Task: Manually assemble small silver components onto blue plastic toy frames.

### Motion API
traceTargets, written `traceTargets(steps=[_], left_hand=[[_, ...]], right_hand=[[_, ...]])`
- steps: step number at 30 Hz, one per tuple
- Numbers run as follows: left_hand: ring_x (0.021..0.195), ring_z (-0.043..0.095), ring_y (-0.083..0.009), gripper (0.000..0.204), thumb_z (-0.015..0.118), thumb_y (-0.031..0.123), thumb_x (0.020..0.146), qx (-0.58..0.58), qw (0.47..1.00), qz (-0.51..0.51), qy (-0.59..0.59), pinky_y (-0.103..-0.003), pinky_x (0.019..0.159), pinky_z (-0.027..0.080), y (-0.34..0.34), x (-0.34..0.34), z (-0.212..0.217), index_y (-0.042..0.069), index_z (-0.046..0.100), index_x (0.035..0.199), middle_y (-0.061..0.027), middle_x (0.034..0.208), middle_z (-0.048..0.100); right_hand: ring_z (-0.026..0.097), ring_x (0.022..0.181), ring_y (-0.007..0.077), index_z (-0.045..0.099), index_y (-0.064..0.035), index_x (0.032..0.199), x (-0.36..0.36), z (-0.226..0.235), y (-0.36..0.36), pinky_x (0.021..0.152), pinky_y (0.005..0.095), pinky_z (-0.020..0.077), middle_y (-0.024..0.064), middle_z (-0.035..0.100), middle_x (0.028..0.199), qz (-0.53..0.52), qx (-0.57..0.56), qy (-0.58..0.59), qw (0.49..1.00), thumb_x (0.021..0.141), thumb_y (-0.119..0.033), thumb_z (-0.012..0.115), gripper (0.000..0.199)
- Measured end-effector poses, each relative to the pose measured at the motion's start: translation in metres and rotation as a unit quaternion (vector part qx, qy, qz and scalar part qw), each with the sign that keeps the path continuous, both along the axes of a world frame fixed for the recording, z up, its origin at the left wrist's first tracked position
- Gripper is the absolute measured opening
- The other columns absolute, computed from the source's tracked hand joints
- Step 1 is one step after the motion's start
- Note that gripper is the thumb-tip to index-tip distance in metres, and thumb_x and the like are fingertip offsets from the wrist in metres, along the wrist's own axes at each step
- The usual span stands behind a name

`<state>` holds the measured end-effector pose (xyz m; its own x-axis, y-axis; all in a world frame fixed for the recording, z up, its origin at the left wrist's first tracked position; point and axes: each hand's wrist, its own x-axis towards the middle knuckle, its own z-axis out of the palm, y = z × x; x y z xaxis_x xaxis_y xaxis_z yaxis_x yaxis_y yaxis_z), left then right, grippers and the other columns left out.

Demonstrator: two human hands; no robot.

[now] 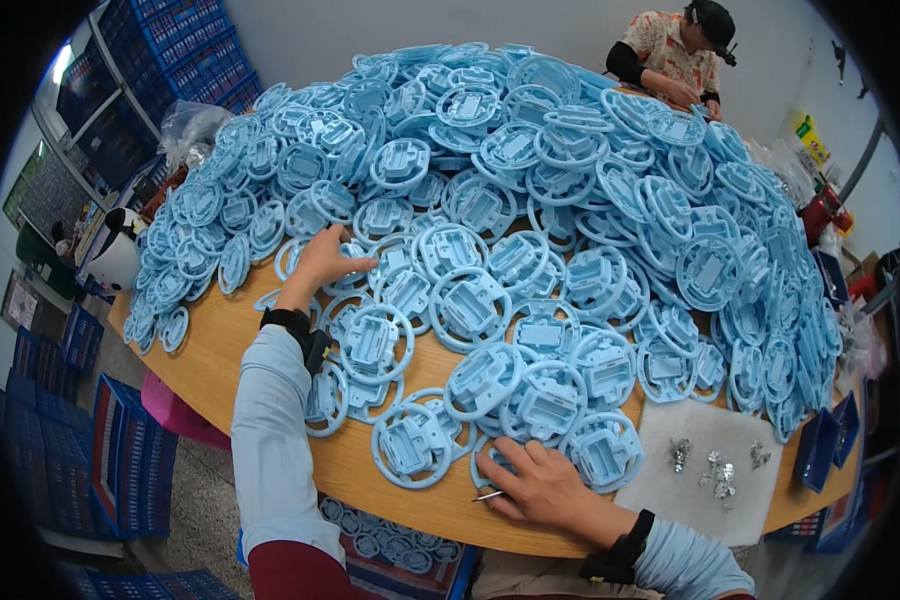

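Light-blue round plastic parts (470, 308), each a ring with a boxy middle, lie heaped over the wooden table (435, 375). My left hand (325, 262) reaches in at the near left of the heap, thumb and fingers apart, over a blue part partly hidden beneath it. Close to the table's front edge, my right hand (542, 490) is closed round a thin metal-tipped tool (488, 496), whose handle is hidden in the palm. Its fingertips also rest on a blue ring part (482, 458), mostly covered by the hand and other parts.
Small silvery metal pieces (718, 475) lie in little piles on a white sheet (660, 440) at right. Blue bins (820, 450) hang beyond it. A tray of blue parts (390, 540) sits below the front edge. Across the heap, a person (675, 60) works.
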<state>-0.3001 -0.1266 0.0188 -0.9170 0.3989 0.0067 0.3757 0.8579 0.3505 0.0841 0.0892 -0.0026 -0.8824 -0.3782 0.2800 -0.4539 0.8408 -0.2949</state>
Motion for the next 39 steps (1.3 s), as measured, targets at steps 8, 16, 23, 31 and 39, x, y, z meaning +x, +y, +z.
traceTargets(steps=[8, 16, 23, 31, 39], left_hand=[[0.074, 0.060, -0.0310, 0.025, 0.071, 0.020, 0.064, 0.103, 0.980, -0.006, 0.168, -0.039, 0.067, 0.047, 0.008, 0.021, 0.014, 0.003, 0.056, 0.075, -0.0143, 0.075, 0.062], [0.059, 0.058, -0.0190, 0.017, 0.070, 0.016, 0.068, 0.283, 0.925, 0.100, 0.233, -0.031, 0.057, 0.045, -0.001, 0.043, 0.076, 0.003, 0.061, 0.073, -0.0073, 0.066, 0.062], [0.059, 0.048, -0.0075, 0.017, 0.072, 0.017, 0.071, 0.500, 0.855, 0.006, -0.140, -0.023, 0.055, 0.039, 0.095, 0.156, 0.022, 0.002, 0.063, 0.074, 0.0002, 0.065, 0.056], [0.086, 0.060, -0.0311, 0.046, 0.065, 0.039, 0.076, 0.222, 0.958, 0.023, 0.181, -0.040, 0.071, 0.047, 0.067, 0.156, 0.013, -0.001, 0.056, 0.098, -0.0182, 0.093, 0.061], [0.082, 0.062, -0.0232, 0.049, 0.071, 0.030, 0.070, 0.158, 0.959, 0.200, -0.123, -0.035, 0.067, 0.049, -0.044, 0.106, -0.019, -0.002, 0.056, 0.104, -0.0196, 0.104, 0.060]], right_hand=[[0.047, 0.078, 0.0185, 0.054, -0.0121, 0.110, 0.000, -0.005, 0.001, 0.056, 0.0269, 0.0420, 0.0059, 0.048, 0.108, -0.004, -0.013, 0.036, 0.999, 0.065, -0.030, 0.068, 0.051], [0.049, 0.080, 0.0206, 0.054, -0.0107, 0.108, 0.002, -0.004, -0.002, 0.057, 0.0294, 0.0449, 0.0074, 0.048, 0.106, 0.003, -0.030, 0.047, 0.998, 0.065, -0.028, 0.067, 0.048], [0.052, 0.084, 0.0218, 0.056, -0.0129, 0.106, 0.002, -0.008, 0.000, 0.061, 0.0308, 0.0474, 0.0083, 0.049, 0.110, -0.015, -0.025, 0.055, 0.998, 0.065, -0.027, 0.066, 0.044], [0.052, 0.082, 0.0214, 0.056, -0.0123, 0.104, 0.005, -0.004, -0.003, 0.060, 0.0308, 0.0475, 0.0080, 0.050, 0.108, -0.009, -0.025, 0.063, 0.998, 0.065, -0.025, 0.066, 0.043], [0.051, 0.081, 0.0207, 0.056, -0.0106, 0.102, 0.002, -0.007, -0.003, 0.060, 0.0305, 0.0469, 0.0077, 0.050, 0.107, -0.010, -0.043, 0.078, 0.996, 0.066, -0.026, 0.067, 0.041]])
